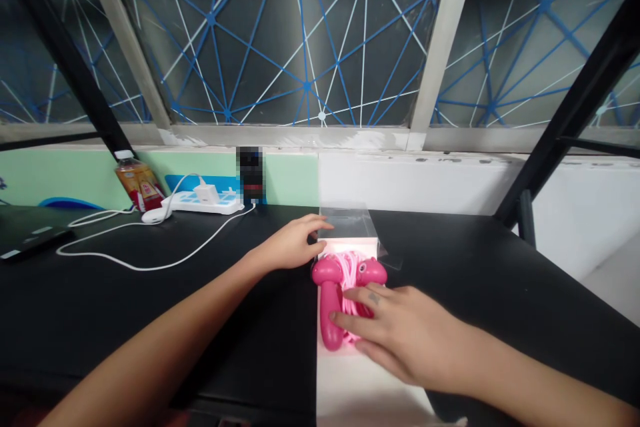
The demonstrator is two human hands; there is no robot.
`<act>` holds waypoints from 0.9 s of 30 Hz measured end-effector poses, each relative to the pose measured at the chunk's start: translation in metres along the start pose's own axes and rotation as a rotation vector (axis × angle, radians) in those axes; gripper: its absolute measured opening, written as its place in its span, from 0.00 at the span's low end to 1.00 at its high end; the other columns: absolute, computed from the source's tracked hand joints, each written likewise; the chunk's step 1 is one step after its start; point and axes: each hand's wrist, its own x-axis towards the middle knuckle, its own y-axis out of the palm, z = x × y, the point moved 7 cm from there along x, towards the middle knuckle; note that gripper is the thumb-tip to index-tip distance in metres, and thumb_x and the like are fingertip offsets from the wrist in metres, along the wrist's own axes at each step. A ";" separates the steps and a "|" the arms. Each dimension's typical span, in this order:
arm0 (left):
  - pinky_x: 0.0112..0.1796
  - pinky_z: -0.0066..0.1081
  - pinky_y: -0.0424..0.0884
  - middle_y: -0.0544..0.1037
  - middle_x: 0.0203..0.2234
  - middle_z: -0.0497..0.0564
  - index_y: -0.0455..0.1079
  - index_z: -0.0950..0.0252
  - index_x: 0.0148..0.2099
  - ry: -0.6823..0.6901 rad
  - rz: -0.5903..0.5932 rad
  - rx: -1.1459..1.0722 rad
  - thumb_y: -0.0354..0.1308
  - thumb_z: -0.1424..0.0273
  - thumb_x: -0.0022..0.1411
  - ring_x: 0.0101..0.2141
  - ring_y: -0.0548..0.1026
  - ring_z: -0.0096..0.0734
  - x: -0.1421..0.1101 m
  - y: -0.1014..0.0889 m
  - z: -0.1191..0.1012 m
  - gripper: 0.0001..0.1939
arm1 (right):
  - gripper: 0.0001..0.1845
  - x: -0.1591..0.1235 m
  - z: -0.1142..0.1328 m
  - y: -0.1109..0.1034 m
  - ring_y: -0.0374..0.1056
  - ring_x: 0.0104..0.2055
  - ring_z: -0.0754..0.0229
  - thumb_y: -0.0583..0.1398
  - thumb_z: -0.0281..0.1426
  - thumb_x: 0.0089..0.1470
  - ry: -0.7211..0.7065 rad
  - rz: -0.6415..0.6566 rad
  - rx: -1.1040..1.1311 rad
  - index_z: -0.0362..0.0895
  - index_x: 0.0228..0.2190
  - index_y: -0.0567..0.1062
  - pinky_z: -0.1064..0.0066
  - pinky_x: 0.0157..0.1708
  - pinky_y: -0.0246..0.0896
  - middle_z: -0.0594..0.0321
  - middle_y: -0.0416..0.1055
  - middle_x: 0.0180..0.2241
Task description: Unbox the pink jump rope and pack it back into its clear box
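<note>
A pink skipping rope [350, 273] lies in a narrow white box [370, 387], its coiled cord between two darker pink handles. The left handle [331, 313] shows whole; the right one [373, 271] is partly under my fingers. My right hand [400, 327] rests over the rope, fingers spread and touching the cord and left handle. At the box's far left corner is my left hand [295, 242], thumb and fingers apart beside a clear plastic cover [345, 221]. Whether its fingertips press on that cover I cannot tell.
On the black table [150, 320], a white power strip [225, 203] with a plugged-in charger and looping white cable [145, 268] stands at the back left. Near it are a drink bottle [140, 181] and a flat black device [37, 241]. Black metal bars [565, 113] rise at both sides.
</note>
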 end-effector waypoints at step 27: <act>0.59 0.39 0.64 0.62 0.64 0.53 0.65 0.59 0.61 0.069 0.031 0.148 0.47 0.70 0.68 0.60 0.66 0.41 -0.007 0.008 -0.023 0.21 | 0.14 0.004 -0.009 0.003 0.69 0.42 0.52 0.53 0.32 0.65 -0.084 -0.235 -0.191 0.40 0.46 0.74 0.59 0.43 0.65 0.51 0.75 0.40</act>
